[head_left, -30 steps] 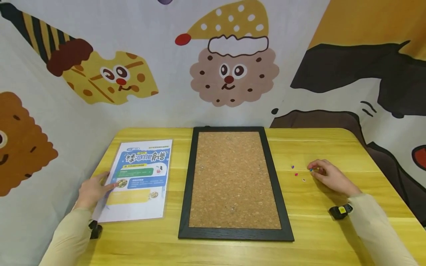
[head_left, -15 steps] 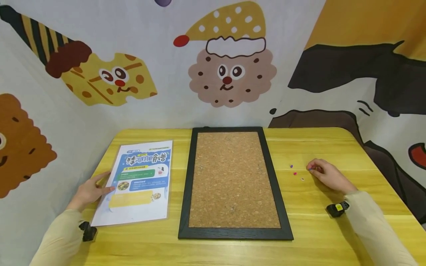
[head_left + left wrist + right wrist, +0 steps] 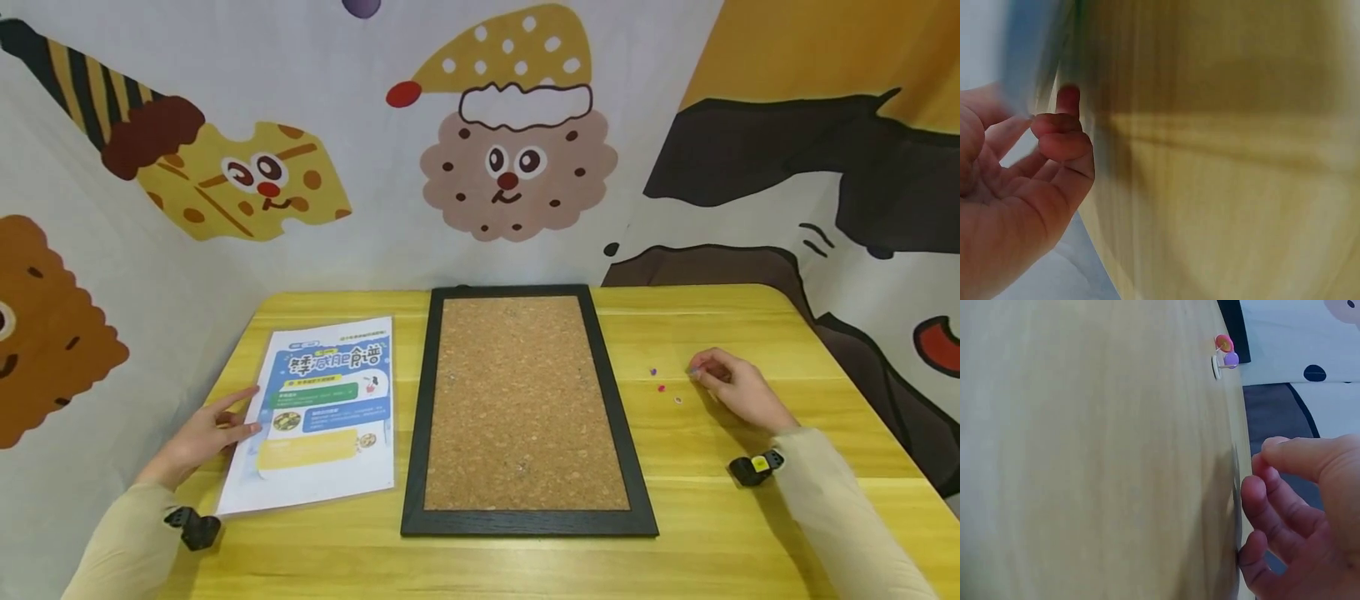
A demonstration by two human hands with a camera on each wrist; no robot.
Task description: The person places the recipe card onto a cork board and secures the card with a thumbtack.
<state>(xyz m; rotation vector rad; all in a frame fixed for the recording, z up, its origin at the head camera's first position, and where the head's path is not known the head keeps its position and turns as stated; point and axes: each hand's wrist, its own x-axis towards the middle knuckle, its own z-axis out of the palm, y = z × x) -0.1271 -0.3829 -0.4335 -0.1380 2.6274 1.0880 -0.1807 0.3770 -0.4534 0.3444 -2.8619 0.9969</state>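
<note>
At the left of the table lies a laminated sheet (image 3: pixel 322 483) with coloured printing. My left hand (image 3: pixel 198 437) pinches its left edge, thumb above and fingers below. In the left wrist view the sheet (image 3: pixel 1025 50) is blurred and stands off the wood beside the fingers. Over the right of the table, my right hand (image 3: pixel 738 392) pinches a small bluish thumbtack (image 3: pixel 693 372) between thumb and forefinger; the right wrist view hides it. Near these fingertips lie a purple thumbtack (image 3: pixel 653 372), a pink thumbtack (image 3: pixel 662 388) and a white thumbtack (image 3: pixel 678 400).
A cork board (image 3: pixel 525 400) in a black frame (image 3: pixel 528 523) lies mid-table, between the sheet and the thumbtacks. Behind the wooden table (image 3: pixel 337 554) hangs a white cloth (image 3: pixel 375 258) with cartoon food prints.
The left hand has shifted the sheet a little to the right, towards the cork board, and its thumb sits nearer the edge. The right hand stays by the thumbtacks, its pinched tack turned slightly.
</note>
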